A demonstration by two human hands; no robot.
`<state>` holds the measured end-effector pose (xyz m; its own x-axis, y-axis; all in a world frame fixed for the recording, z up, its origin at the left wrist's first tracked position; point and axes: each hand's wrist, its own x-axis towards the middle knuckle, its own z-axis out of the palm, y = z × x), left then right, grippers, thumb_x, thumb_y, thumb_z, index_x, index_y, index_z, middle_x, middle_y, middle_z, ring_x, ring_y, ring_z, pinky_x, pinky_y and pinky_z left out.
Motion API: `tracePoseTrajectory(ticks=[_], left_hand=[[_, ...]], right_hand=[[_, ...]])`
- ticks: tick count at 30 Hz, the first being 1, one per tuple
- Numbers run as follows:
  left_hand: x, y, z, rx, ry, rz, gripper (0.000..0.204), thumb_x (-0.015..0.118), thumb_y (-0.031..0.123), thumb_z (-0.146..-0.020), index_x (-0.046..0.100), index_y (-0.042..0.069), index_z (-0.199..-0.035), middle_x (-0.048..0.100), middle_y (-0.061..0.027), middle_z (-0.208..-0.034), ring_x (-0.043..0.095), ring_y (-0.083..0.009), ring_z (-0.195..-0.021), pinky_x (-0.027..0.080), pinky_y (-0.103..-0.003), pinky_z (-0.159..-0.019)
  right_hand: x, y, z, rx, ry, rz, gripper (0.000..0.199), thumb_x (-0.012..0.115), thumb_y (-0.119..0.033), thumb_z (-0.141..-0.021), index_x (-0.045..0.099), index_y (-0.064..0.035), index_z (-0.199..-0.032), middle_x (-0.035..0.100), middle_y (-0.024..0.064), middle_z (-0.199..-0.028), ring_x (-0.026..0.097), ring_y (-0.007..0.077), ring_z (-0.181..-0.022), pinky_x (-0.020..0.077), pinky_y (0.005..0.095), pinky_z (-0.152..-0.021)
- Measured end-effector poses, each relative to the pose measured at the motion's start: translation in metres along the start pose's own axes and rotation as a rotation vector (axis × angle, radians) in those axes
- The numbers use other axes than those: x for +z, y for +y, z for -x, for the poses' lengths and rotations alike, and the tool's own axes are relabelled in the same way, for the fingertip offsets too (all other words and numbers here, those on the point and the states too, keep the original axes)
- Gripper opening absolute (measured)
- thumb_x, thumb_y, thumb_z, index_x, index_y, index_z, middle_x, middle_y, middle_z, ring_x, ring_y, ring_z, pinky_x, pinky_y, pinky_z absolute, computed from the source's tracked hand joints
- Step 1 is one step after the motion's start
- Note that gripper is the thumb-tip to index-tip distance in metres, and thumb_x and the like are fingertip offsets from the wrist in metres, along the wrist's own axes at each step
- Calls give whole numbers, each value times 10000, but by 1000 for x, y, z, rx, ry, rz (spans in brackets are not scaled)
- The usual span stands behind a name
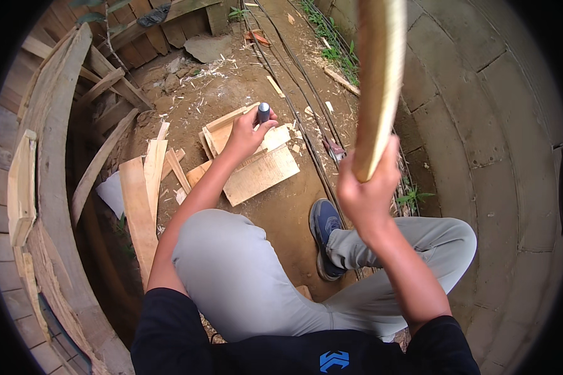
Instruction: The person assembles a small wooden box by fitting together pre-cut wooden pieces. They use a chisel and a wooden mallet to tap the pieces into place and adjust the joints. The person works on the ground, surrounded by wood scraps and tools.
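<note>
My left hand (249, 132) is closed around an upright chisel (264, 112), whose dark handle has a rounded, silvery top. Its lower end is hidden behind my fingers and wrist. Beneath that hand lie pieces of pale wood, among them a squared block (263, 175) and a board frame (226, 123) just behind it. My right hand (370, 190), raised to the right, grips a thick pale wooden bat (381, 81) near its lower end. The bat rises past the top of the picture, apart from the chisel.
Long boards (137, 194) and offcuts lie to the left, by a wooden fence (125, 50). Black cables (294, 100) run along the dirt ground, which is strewn with chips. A block wall (481, 119) stands on the right. My shoe (326, 231) is near the wood.
</note>
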<state>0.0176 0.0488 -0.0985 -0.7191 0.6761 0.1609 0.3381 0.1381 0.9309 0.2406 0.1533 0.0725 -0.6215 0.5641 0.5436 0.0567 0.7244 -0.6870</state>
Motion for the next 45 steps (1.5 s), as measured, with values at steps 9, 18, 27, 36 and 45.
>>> tracePoseTrajectory(ticks=[9, 18, 27, 36, 45], left_hand=[[-11, -4, 5, 18, 0, 54, 224, 707, 127, -945, 648, 2, -1121, 727, -76, -1008, 690, -144, -969, 532, -315, -891], [-13, -20, 4, 93, 50, 105, 289, 720, 252, -942, 676, 8, -1090, 742, -121, -928, 705, -196, -884, 534, -361, -831], [-9, -22, 0, 44, 1, 35, 285, 726, 231, -932, 650, 4, -1086, 724, -147, -902, 700, -233, -849, 521, -376, -802], [-12, -14, 0, 58, 34, 46, 316, 736, 276, -934, 665, 2, -1075, 742, -130, -894, 732, -215, -854, 544, -364, -777], [-5, -10, -5, 29, 10, 33, 276, 715, 216, -947, 664, -19, -1082, 740, -136, -957, 718, -212, -901, 543, -374, -828]], right_hand=[[11, -11, 5, 62, 61, 8, 281, 663, -26, -801, 483, -15, -1017, 659, 292, -801, 670, 500, -770, 532, 548, -698], [28, -7, 26, 115, -205, 94, 281, 657, -4, -807, 484, -7, -1028, 656, 308, -797, 660, 506, -760, 517, 559, -687], [25, 20, 21, 58, 51, 0, 239, 652, 20, -804, 491, 25, -981, 651, 185, -733, 725, 328, -703, 546, 385, -587], [12, 19, 14, 100, -166, 121, 266, 651, 3, -818, 479, 1, -1021, 635, 246, -725, 713, 398, -744, 551, 441, -662], [12, 54, 35, 279, -525, 519, 227, 622, -22, -819, 513, -4, -1017, 682, 330, -927, 674, 513, -853, 529, 554, -754]])
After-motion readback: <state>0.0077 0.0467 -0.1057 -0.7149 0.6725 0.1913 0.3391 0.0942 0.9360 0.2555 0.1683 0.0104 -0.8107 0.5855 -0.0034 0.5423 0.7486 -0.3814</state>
